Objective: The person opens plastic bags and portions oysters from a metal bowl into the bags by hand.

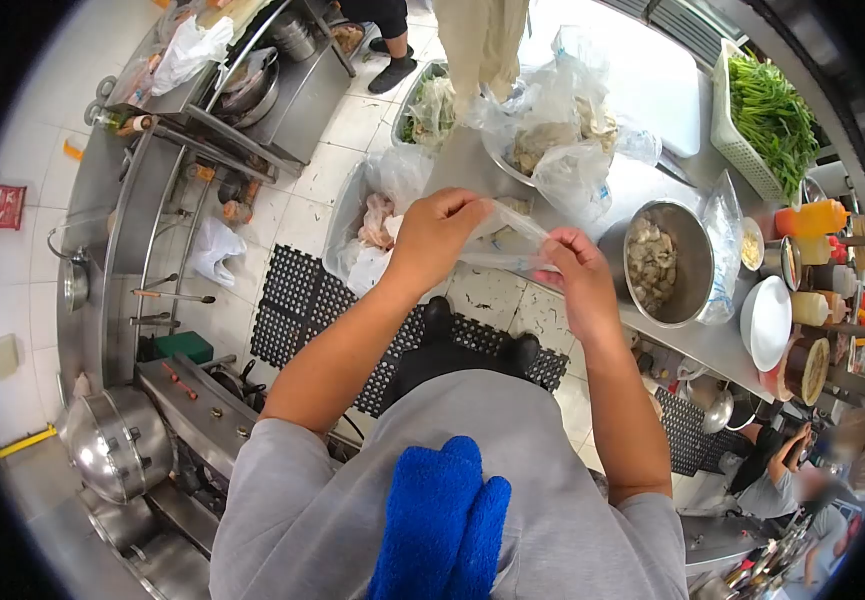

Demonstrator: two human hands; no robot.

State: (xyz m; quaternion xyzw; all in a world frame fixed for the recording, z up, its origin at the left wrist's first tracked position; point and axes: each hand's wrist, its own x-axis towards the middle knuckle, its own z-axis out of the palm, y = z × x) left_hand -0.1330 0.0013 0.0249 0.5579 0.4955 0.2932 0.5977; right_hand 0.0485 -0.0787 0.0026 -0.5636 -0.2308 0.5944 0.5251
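A clear plastic bag (pixel 520 222) is stretched between my two hands, over the front edge of the steel table. My left hand (pixel 439 232) pinches one side of its edge, and my right hand (pixel 576 266) grips the other side with thumb and fingers. Just right of my right hand stands a steel pot (pixel 690 300) with greyish, wet pieces of raw food (pixel 651 262) in it; their exact kind is unclear. Beyond the hands, a heap of clear bags (pixel 570 180) with pale contents lies in a metal bowl (pixel 500 165).
A bin (pixel 338 225) lined with plastic holds rubbish beside my left hand. At the far right are a basket (pixel 747 150) of green vegetables (pixel 772 115), a white bowl (pixel 767 322) and sauce bottles (pixel 814 218). A white board (pixel 687 105) lies at the back. Another person's leg (pixel 382 30) shows beyond.
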